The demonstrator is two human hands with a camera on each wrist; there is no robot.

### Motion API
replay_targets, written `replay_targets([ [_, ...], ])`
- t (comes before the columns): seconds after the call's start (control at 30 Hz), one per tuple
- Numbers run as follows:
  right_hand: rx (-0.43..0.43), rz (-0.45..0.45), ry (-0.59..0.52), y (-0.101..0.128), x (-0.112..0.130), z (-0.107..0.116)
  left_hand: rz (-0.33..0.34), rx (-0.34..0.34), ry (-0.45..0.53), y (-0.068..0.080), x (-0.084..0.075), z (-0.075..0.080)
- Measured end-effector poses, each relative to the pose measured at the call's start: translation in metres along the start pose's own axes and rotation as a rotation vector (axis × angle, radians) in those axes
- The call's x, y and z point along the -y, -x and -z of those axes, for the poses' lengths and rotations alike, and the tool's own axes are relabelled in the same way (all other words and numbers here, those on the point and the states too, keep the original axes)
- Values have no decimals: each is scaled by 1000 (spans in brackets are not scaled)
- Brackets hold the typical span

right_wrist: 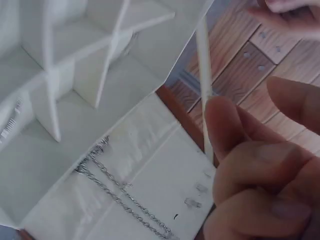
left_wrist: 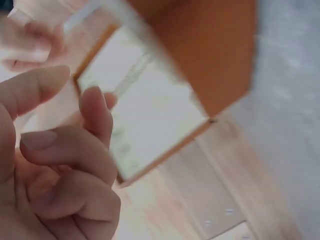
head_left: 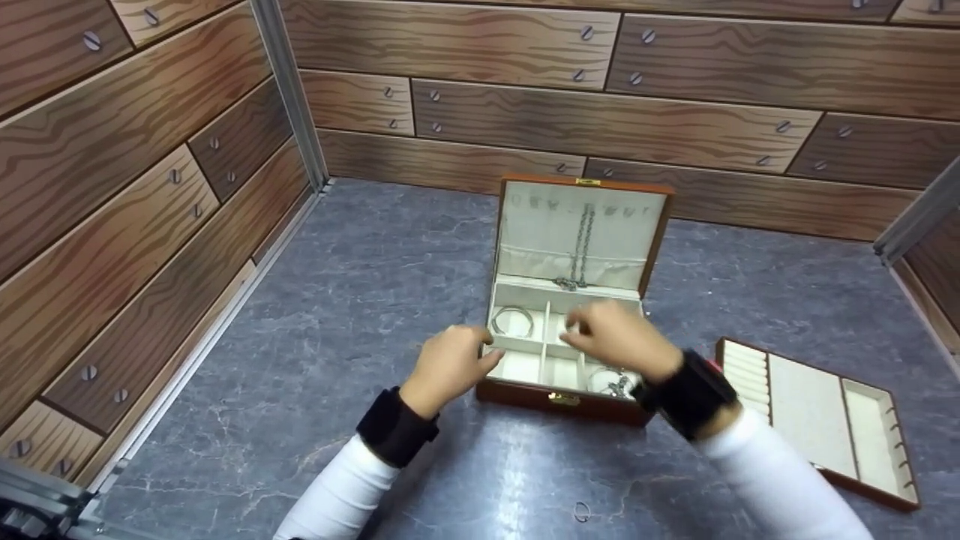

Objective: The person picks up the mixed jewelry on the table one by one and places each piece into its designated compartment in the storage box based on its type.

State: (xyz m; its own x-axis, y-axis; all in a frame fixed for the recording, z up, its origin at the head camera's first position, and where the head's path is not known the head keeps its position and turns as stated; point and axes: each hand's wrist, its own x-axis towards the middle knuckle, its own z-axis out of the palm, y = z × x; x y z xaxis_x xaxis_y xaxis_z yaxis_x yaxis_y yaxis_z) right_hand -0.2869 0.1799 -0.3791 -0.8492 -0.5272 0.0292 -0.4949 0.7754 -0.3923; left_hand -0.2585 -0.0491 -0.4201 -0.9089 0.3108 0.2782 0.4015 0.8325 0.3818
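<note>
An open brown jewelry box (head_left: 517, 394) with cream compartments stands on the grey surface. My left hand (head_left: 450, 367) hovers by its left side, fingers loosely bent, thumb and index apart with nothing between them. Over the back right compartments is my right hand (head_left: 619, 337), its fingers also bent around nothing, as the right wrist view confirms. A silver chain necklace (right_wrist: 125, 195) hangs inside the raised lid (head_left: 544, 232). One bangle (head_left: 513, 321) lies in the back left compartment. Silver jewelry (head_left: 619, 384) sits in the front right one, partly covered by my right wrist.
A lift-out tray (head_left: 810, 405) with ring rolls and a side compartment lies right of the box, partly behind my right forearm. A small ring (head_left: 582, 512) is on the surface in front. Wood-patterned walls (head_left: 487, 105) enclose the area.
</note>
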Motion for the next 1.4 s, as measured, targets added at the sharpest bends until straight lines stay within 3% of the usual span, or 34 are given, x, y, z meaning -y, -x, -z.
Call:
replay_targets([
  [0.13, 5, 7, -60, 33, -2, -12, -66, 42, 64, 8, -16, 8],
  [0.27, 51, 42, -143, 60, 2, -29, -132, 190, 122, 18, -32, 5],
  [0.33, 96, 71, -171, 70, 4, -42, -167, 287, 97, 23, -41, -2],
  [0.43, 142, 114, -164, 81, 9, -67, -243, 418, -30, 29, -50, -19],
  [0.53, 121, 175, -102, 88, 11, -92, -321, 486, -154, 36, -55, -39],
  [0.67, 99, 194, -72, 96, 11, -112, -338, 556, -139, 42, -55, -60],
  [0.93, 148, 236, -51, 109, 8, -106, -332, 630, -91, 43, -59, -67],
  [1.17, 158, 276, -24, 122, 14, -105, -330, 650, -93, 42, -64, -68],
  [1.4, 136, 193, -69, 130, 15, -109, -375, 695, -81, 43, -74, -69],
])
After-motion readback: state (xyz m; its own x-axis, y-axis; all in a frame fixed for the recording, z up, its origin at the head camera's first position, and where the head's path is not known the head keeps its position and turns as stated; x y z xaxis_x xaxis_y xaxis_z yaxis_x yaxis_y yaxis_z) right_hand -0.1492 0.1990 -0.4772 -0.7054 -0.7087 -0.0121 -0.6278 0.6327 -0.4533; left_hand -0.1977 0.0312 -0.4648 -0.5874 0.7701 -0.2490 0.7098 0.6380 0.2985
